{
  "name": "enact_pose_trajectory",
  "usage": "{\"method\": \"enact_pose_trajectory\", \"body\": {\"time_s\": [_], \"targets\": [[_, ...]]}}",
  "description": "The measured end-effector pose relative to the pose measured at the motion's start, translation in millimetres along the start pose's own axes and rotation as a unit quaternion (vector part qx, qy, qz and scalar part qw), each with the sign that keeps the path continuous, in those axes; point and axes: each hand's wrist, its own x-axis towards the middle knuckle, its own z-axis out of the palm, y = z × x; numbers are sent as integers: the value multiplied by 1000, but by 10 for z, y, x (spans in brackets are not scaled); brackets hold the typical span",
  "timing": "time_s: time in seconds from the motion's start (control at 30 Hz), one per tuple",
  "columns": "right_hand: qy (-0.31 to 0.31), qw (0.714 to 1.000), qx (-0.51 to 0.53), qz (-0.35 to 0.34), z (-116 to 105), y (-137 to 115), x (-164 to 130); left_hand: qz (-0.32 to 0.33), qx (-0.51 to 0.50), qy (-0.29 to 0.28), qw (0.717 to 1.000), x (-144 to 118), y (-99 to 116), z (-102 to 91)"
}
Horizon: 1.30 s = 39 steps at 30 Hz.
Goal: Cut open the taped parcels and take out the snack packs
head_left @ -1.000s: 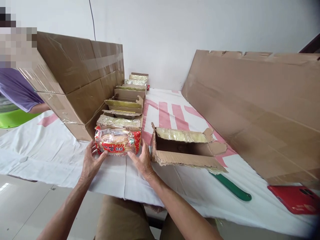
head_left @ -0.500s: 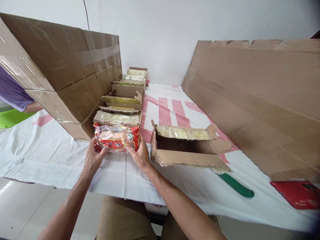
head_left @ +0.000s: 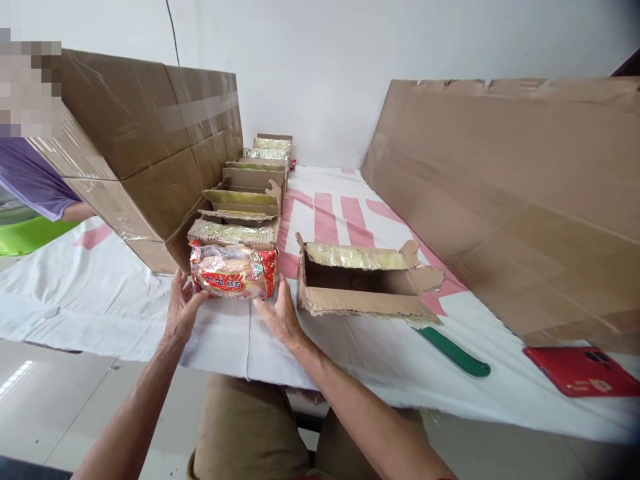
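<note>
The red-and-clear snack pkg (head_left: 233, 270) is framed by both hands at the near edge of the desk (head_left: 125, 313), standing against the front of a row of small cardboard trays (head_left: 245, 200) that runs toward 12 o'clock. The left hand (head_left: 179, 312) is set at the pkg's 9 o'clock end, fingers spread and touching its lower corner. The right hand (head_left: 281, 313) lies at the 3 o'clock end, fingers flat along the base. Neither grip is closed round the pkg; it is only steadied btwn open palms.

For a clean step, pressure is best kept light and equal from both ends, since the film wrap looks soft and contents could be crushed. The pkg should be kept square to the tray row, base flat on the cloth. The open torn carton (head_left: 367, 287) sits just beside at 3 o'clock; its ragged flap could snag the wrap if the pkg is swung wide.

A green-handled knife (head_left: 455, 351) lies at 4 o'clock, partly under the carton; the right wrist is best kept clear. The red phone (head_left: 580, 371) is well apart. Big taped boxes (head_left: 150, 147) stand at 10 o'clock w/ a person in a purple sleeve (head_left: 30, 180) behind.
</note>
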Motion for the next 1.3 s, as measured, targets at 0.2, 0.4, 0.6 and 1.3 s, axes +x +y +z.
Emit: {"method": "enact_pose_trajectory", "body": {"time_s": [0.2, 0.4, 0.6, 1.3], "targets": [[-79, 996, -35, 18, -257, -129, -584, 83, 145, 28, 986, -417, 110, -146], [-288, 957, -42, -12, -943, -442, -1010, 300, 205, -27, 931, -1048, 312, 118], [-357, 930, -81, 40, -2021, -676, -1157, 356, 161, -140, 910, -1346, 349, 678], [-121, 854, -456, -219, -3222, -1189, 13, 216, 22, -161, 963, -1228, 707, 1492]]}}
